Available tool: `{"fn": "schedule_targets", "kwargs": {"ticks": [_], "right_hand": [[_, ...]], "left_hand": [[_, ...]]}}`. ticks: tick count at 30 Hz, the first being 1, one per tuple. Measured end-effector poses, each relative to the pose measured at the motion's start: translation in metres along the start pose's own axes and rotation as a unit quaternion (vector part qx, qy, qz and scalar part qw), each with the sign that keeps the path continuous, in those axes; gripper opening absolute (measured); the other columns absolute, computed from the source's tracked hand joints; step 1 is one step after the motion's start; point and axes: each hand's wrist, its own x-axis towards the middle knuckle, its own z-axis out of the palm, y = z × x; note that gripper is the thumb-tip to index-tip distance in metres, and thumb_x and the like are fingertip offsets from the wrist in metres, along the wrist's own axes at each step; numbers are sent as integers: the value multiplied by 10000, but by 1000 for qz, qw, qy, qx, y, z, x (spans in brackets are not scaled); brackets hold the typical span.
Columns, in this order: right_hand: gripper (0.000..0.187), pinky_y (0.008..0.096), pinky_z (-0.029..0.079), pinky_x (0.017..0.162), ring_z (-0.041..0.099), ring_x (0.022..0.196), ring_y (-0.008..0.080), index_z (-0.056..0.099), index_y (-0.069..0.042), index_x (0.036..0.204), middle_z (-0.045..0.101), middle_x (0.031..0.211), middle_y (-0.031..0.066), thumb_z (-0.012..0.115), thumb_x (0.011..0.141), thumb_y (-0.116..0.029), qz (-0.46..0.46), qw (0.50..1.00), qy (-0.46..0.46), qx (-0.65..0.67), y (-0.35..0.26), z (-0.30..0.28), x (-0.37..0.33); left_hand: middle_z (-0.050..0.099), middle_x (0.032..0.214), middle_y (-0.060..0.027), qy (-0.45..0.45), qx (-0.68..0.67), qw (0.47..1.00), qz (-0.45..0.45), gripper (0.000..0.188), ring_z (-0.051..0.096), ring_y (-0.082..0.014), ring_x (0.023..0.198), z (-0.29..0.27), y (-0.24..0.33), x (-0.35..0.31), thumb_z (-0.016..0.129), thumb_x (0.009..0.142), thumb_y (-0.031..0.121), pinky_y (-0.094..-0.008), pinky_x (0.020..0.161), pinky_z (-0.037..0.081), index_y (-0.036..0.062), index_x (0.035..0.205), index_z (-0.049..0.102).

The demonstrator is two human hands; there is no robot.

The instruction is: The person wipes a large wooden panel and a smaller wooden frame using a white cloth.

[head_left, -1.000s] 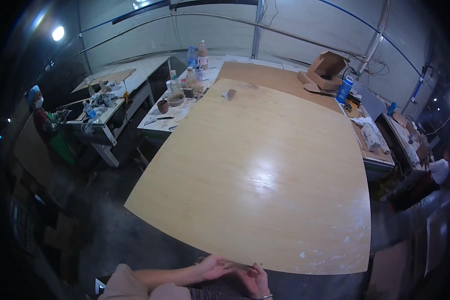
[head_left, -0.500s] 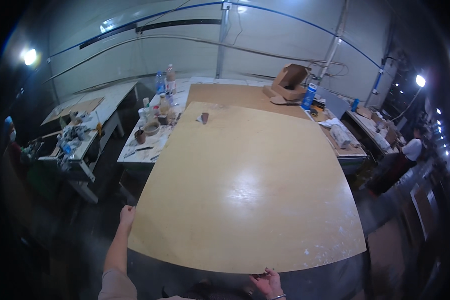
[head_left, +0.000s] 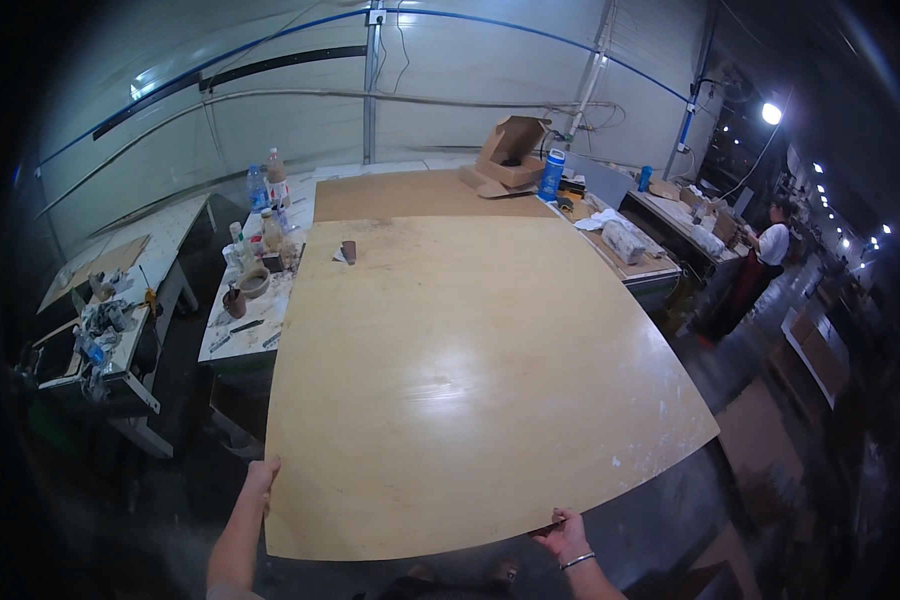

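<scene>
Large, flat, pale-yellow, wood-look panel [head_left: 440, 390] lies over the white-topped worktop [head_left: 217, 338], near end jutting toward me; my left hand [head_left: 261, 476] grips its left edge, my right hand [head_left: 569, 540] curls at the near edge, closure unclear. Step, as I judge it: steadying by the edges; next move calls for even two-handed support. Versus one second ago, left hand has gone from beside the right to the left edge.

A white, stained tabletop [head_left: 222, 343] carries a brown sheet [head_left: 390, 197] toward its far side and a large pale panel [head_left: 440, 330], which overlaps the sheet and juts past the near edge. Left of the panel stand plastic bottles [head_left: 258, 190], a shallow bowl [head_left: 255, 290] and a brown cup [head_left: 234, 304]; a slim dark tool [head_left: 247, 326] lies near the cup.
</scene>
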Motion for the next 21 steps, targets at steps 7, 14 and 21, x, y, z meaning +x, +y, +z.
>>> {"fn": "schedule_targets", "kwargs": {"ticks": [7, 14, 21], "right_hand": [[441, 566, 443, 820, 538, 1036, 377, 540, -39, 1101, 564, 1131, 159, 491, 738, -286, -35, 997, 53, -35, -24, -17, 0], [442, 538, 450, 806, 542, 1017, 347, 543, -69, 1103, 561, 1139, 132, 490, 724, -290, -39, 997, 41, -57, -57, -40, -3], [227, 471, 485, 818, 575, 949, 300, 582, -69, 905, 604, 997, 113, 504, 745, -210, -131, 985, 103, 48, -74, -85, 0]], "left_hand": [[657, 884, -150, -16, -62, 997, -40, 291, 651, -259, 746, 36, 1, -65, 605, 829, 121, -404, 654, 529, -86, 1033, 606], [658, 873, -162, -17, -67, 996, -52, 286, 657, -266, 738, 64, -5, -107, 622, 816, 80, -409, 647, 533, -116, 1021, 591], [653, 889, -158, -36, -109, 991, -65, 259, 654, -268, 764, 108, -41, -139, 615, 799, 71, -400, 669, 526, -99, 995, 604]]}}
